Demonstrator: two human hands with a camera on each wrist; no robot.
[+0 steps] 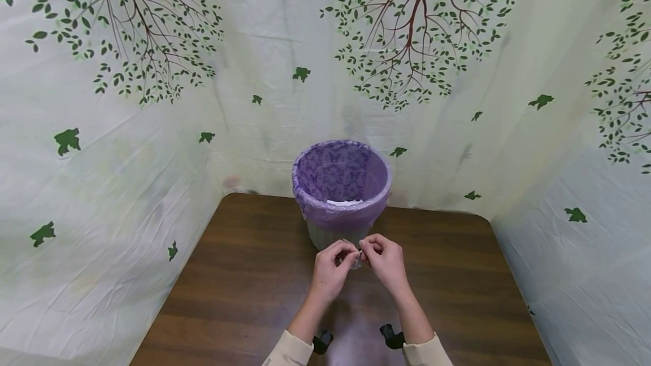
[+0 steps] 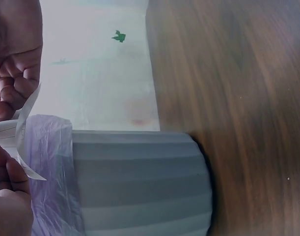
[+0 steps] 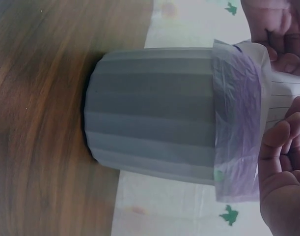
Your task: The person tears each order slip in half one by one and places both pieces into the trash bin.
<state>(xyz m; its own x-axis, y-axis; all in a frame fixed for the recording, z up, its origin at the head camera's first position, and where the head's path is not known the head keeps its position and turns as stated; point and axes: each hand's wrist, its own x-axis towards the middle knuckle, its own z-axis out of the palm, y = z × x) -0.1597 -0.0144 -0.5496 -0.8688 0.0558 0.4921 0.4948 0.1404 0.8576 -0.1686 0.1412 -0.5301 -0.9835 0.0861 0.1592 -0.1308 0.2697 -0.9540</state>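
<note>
Both hands meet close in front of the bin in the head view. My left hand (image 1: 329, 271) and my right hand (image 1: 387, 261) each pinch a piece of white lined paper (image 3: 286, 91) between thumb and fingers. In the left wrist view the paper (image 2: 21, 135) is bent, with its edges sticking out between the two hands. The grey ribbed bin (image 2: 140, 172) stands upright just beyond them, a purple patterned liner bag (image 1: 341, 216) folded over its rim. Inside the bin, white paper (image 1: 344, 203) shows low against the liner. The fingers hide much of the held sheet.
The bin stands near the back edge of a brown wooden table (image 1: 244, 275). Behind and to both sides hangs a pale cloth (image 1: 264, 146) printed with trees and green leaves. Black straps (image 1: 391, 336) sit at the wrists, by the cream sleeves (image 1: 427, 353).
</note>
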